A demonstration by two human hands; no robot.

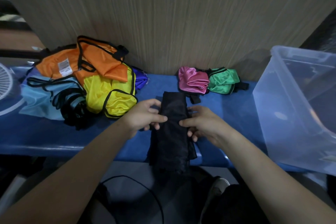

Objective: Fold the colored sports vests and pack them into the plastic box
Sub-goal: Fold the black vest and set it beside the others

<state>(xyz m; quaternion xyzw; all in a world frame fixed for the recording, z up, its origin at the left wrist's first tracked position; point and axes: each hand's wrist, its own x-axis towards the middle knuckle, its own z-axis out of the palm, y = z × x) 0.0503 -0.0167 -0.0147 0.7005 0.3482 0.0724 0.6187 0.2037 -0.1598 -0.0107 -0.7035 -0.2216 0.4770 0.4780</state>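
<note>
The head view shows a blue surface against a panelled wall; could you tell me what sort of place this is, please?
Probably an indoor workstation or storage corner, not a sports hall: a blue table against a wood-grain wall panel, a white fan at the left, cables on the floor.

1. A blue table [54,138] runs across the middle of the frame, its far edge against a wood-grain wall panel [163,14].
2. At centre left lies a loose heap of vests: an orange vest [98,63] on top, a yellow vest [111,94] below it, a light blue vest [43,96] at the heap's left, and a purple vest [140,80] at its right edge.
3. Right of centre, a folded pink vest [192,80] touches a folded green vest [223,80].
4. A black vest [172,132], folded into a long strip, lies at centre and overhangs the near edge.
5. A clear plastic box [291,107] stands at the right.
6. A white fan [5,85] sits at the left edge.
</note>
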